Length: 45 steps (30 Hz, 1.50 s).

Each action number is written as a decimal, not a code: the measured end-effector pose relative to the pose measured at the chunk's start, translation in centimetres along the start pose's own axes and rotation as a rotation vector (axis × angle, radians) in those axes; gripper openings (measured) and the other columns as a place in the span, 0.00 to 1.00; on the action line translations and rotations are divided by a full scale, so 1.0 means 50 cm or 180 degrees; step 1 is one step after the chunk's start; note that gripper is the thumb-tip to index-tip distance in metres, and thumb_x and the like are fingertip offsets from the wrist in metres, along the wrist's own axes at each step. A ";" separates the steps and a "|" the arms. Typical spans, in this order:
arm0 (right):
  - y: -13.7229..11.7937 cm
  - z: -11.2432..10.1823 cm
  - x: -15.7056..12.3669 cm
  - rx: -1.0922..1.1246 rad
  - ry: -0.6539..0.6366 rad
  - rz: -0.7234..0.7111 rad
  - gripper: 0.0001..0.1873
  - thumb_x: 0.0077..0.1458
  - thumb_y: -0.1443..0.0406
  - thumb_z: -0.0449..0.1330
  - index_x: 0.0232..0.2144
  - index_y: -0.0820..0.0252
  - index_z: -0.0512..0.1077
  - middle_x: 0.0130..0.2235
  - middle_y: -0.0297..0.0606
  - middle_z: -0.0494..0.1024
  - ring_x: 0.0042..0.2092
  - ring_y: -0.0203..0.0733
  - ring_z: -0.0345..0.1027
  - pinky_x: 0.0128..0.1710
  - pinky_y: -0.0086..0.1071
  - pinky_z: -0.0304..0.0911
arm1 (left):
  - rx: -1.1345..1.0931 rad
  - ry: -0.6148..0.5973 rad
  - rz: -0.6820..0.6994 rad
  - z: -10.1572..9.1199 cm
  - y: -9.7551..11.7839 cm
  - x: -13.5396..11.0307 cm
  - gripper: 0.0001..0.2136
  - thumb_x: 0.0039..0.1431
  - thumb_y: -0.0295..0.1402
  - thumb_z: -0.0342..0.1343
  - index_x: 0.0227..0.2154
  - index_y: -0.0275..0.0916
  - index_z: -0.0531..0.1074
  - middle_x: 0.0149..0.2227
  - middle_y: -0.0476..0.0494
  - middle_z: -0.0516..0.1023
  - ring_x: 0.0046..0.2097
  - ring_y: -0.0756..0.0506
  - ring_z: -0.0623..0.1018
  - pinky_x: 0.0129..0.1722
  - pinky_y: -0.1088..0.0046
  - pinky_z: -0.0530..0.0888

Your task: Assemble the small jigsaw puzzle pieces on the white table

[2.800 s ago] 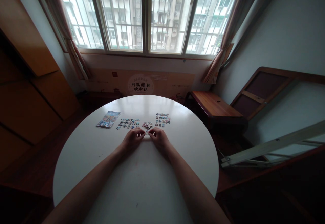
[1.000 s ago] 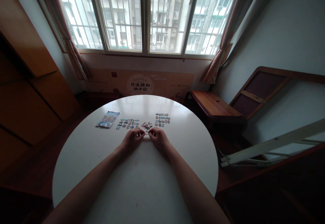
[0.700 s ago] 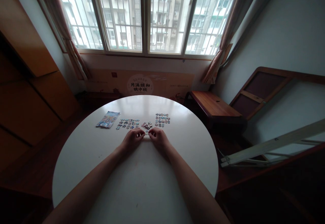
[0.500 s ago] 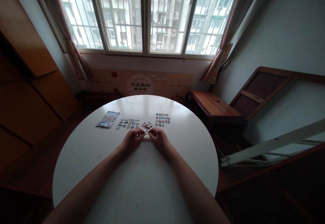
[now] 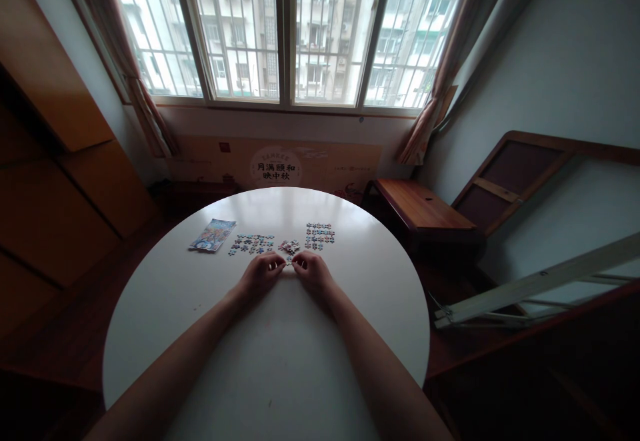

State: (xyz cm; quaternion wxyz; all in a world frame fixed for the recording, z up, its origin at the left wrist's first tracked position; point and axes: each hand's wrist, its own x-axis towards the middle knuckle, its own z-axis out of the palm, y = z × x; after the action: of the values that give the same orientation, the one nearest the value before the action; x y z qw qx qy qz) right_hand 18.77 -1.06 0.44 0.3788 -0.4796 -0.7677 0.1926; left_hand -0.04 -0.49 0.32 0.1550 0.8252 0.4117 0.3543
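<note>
Between my fingertips, just above the white table (image 5: 280,348), is a small jigsaw puzzle piece (image 5: 289,262). My left hand (image 5: 262,269) pinches its left side and my right hand (image 5: 311,269) its right side. Right behind my fingers lies a small heap of jigsaw pieces (image 5: 289,246). Loose pieces are spread in rows (image 5: 253,244) to the left of the heap. Another group of pieces in rows (image 5: 320,235) lies to the right. The printing on the held piece is too small to make out.
A colourful picture sheet (image 5: 214,235) lies at the table's left. Beyond the round table's right edge stands a wooden bench (image 5: 425,206). A printed cardboard panel (image 5: 315,161) leans below the barred window (image 5: 285,34). Wooden cabinets (image 5: 65,194) stand at the left.
</note>
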 end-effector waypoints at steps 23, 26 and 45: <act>-0.001 -0.001 0.001 0.0038 -0.0029 0.0010 0.05 0.51 0.69 0.58 0.30 0.60 0.75 0.30 0.36 0.74 0.31 0.35 0.65 0.34 0.27 0.61 | -0.0033 0.0029 -0.0013 0.000 0.000 0.001 0.07 0.56 0.31 0.53 0.28 0.37 0.75 0.27 0.48 0.73 0.27 0.52 0.70 0.28 0.78 0.67; 0.000 -0.001 0.001 0.0036 -0.0026 0.0006 0.05 0.51 0.68 0.58 0.30 0.60 0.75 0.30 0.36 0.74 0.31 0.35 0.66 0.34 0.27 0.61 | -0.0024 0.0039 -0.0010 0.001 0.000 0.001 0.07 0.56 0.31 0.53 0.28 0.37 0.75 0.26 0.48 0.73 0.27 0.52 0.70 0.28 0.78 0.67; 0.002 -0.002 0.002 0.0052 -0.0028 -0.0049 0.06 0.51 0.69 0.58 0.31 0.59 0.75 0.30 0.35 0.74 0.31 0.35 0.66 0.34 0.27 0.61 | -0.0082 0.0008 0.0007 0.000 0.001 0.001 0.06 0.55 0.30 0.54 0.26 0.36 0.74 0.25 0.49 0.73 0.26 0.53 0.69 0.27 0.78 0.66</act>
State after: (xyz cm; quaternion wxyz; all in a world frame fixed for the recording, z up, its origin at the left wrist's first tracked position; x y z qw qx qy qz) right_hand 18.87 -0.90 0.47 0.3808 -0.4697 -0.7714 0.1980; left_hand -0.01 -0.48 0.38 0.1646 0.8231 0.4065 0.3608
